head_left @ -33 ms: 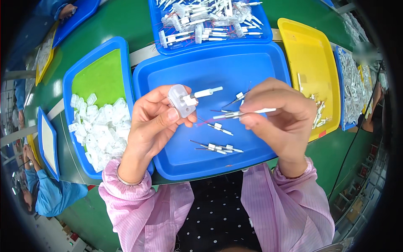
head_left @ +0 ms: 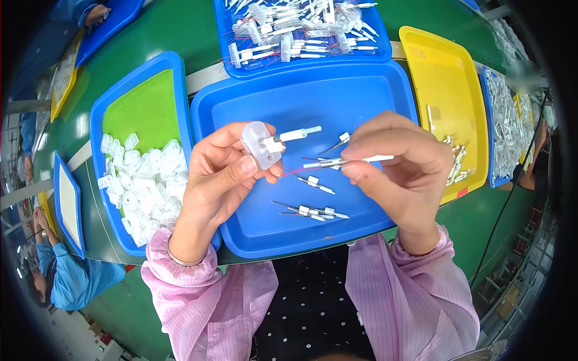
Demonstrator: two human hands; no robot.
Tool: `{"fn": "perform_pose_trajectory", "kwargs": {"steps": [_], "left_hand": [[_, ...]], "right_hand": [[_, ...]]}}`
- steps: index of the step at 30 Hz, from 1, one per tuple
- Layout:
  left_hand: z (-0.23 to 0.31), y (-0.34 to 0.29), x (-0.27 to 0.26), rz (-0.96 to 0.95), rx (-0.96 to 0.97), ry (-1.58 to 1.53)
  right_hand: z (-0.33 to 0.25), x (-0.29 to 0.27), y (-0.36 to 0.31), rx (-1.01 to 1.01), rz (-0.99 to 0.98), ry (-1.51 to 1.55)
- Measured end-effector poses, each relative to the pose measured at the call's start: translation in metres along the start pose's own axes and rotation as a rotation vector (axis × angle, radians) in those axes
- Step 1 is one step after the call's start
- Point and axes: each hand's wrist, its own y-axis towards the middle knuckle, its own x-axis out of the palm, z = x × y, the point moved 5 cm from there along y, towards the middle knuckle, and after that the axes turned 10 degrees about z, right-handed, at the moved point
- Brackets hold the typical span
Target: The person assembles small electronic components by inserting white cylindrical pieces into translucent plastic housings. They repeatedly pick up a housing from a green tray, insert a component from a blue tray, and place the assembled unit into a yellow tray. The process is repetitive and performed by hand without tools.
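Note:
My left hand (head_left: 220, 180) pinches a clear plastic housing (head_left: 255, 139) with holes in its face. A white-sleeved rod part (head_left: 299, 133) sticks out of the housing toward the right. In my right hand (head_left: 402, 171), thumb and fingers close on a slim wired rod (head_left: 324, 163) with a white end. Thin red wires run from its left tip toward my left fingers; where they end is hidden. Both hands are above a blue tray (head_left: 241, 231), in which several wired rod parts (head_left: 310, 212) lie.
At the left stands a blue tray with a green bottom and a heap of clear housings (head_left: 150, 180). Beyond the middle tray, another holds joined housings and rods (head_left: 301, 30). A yellow tray (head_left: 448, 78) with loose rods stands right. Co-workers' hands (head_left: 96, 15) show at the left.
My right hand and the rod in it have shifted very slightly left, toward the housing. The left hand has barely moved.

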Motion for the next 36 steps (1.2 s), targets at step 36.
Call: {"fn": "perform_pose_trajectory", "kwargs": {"steps": [36], "left_hand": [[0.007, -0.005, 0.003, 0.075, 0.041, 0.174]], "right_hand": [[-0.027, 0.024, -0.015, -0.453, -0.065, -0.421]]}}
